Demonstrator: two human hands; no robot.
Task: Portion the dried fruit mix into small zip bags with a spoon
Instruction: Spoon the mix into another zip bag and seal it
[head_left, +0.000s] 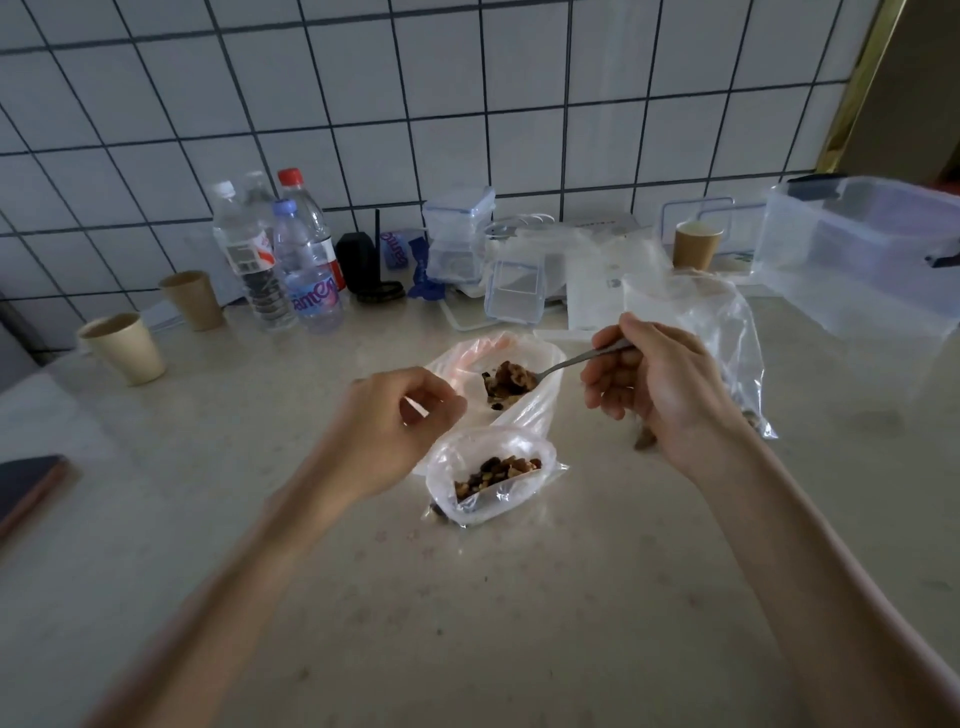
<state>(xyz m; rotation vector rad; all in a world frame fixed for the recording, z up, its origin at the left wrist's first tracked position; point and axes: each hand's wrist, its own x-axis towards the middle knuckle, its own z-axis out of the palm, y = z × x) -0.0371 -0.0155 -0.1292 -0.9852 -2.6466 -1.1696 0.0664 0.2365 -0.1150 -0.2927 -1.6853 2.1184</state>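
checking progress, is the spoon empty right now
No, the spoon held by the right hand carries a heap of dried fruit mix over the open bag.

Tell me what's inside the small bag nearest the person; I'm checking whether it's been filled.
The small bag stands open with a shallow layer of dried fruit mix inside. Its crumpled front wall covers the bottom, so the layer's depth is hidden.
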